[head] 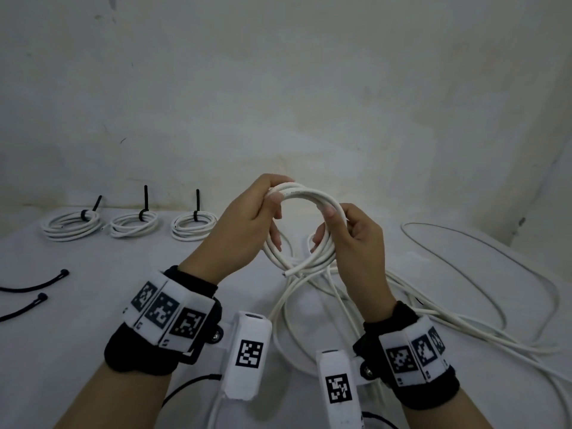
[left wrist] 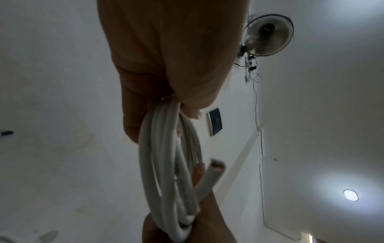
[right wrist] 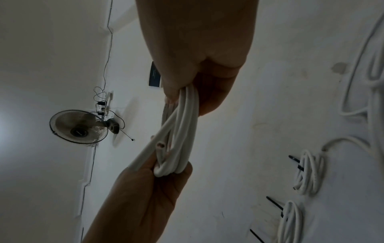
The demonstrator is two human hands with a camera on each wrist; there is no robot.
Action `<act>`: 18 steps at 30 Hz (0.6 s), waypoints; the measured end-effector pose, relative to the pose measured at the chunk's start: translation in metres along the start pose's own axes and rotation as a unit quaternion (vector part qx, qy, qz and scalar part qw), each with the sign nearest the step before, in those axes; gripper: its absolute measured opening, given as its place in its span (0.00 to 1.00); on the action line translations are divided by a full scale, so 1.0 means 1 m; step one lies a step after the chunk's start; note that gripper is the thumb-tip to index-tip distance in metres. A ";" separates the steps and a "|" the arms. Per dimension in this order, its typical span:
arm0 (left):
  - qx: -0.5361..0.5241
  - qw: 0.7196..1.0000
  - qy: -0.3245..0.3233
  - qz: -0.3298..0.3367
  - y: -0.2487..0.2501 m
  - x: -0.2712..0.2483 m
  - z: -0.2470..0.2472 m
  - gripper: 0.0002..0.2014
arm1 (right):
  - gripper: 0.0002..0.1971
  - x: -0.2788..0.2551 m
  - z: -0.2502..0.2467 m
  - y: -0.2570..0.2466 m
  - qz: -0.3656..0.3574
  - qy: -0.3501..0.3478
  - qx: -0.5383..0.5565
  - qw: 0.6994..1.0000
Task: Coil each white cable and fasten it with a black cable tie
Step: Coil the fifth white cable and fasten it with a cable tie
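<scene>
A coiled white cable (head: 305,224) is held in the air above the worktop (head: 77,320) by both hands.

The coil's upper left arc is gripped by the left hand (head: 247,221), the right arc is pinched by the right hand (head: 353,243), and a cut end (pointing down-left) is seen at the coil's bottom. Three tied coils (head: 130,222) are lined up along the worktop's far edge by the wall. Two loose black cable ties (head: 34,286) are laid near the left edge. Loose white cables (head: 464,305) are spread over the right side; bare cloth is left between the ties and the hands.
</scene>
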State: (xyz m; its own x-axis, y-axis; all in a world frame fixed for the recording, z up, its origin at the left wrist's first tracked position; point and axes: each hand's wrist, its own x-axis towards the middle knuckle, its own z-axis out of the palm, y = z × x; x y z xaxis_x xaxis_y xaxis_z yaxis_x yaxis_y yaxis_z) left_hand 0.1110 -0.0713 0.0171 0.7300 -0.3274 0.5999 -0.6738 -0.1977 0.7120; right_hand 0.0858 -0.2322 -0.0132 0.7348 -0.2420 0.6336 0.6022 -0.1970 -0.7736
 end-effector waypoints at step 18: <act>0.123 0.990 0.063 0.043 -0.015 0.003 -0.009 0.09 | 0.18 0.006 0.031 0.006 0.079 -0.013 0.123 0.989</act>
State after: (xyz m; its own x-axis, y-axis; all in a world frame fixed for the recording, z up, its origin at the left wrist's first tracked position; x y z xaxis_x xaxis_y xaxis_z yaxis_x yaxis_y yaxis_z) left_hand 0.1240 -0.0614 0.0116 0.6674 -0.2379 0.7057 -0.7298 -0.3977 0.5562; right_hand 0.1039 -0.2050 -0.0142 0.8310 -0.2270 0.5078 0.5355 0.0794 -0.8408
